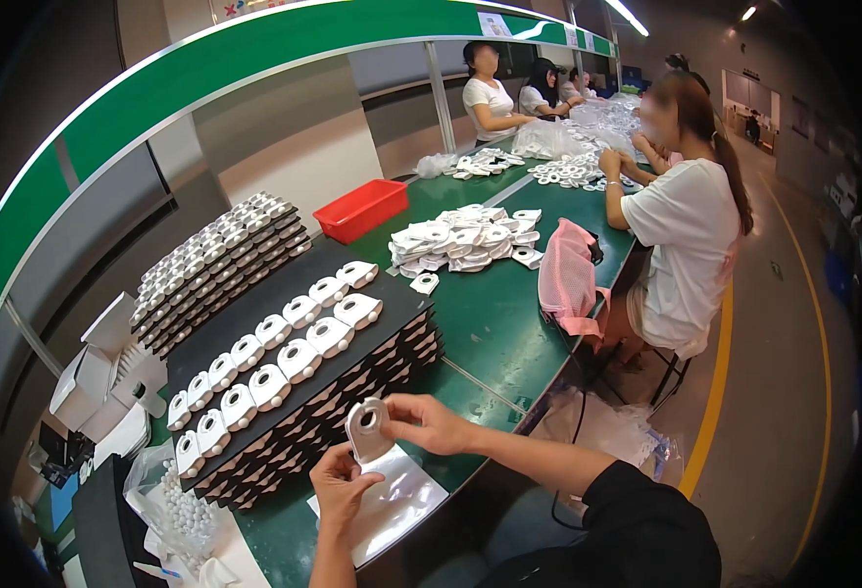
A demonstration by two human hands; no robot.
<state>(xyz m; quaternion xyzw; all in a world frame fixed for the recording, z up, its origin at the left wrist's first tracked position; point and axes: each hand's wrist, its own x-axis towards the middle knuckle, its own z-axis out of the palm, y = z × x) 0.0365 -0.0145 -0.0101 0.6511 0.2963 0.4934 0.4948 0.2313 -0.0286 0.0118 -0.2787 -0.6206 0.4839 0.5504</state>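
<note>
Left hand (341, 482) and right hand (429, 421) both pinch one white plastic part (367, 429) above the green desk (494, 314). Stacked black trays (254, 314) of same parts just beside.

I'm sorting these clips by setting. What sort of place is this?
Most likely a factory assembly line: a long green workbench with stacked black trays of identical white parts, and other seated workers handling heaps of the same parts.

factory line; long green workbench (494, 323)
</note>
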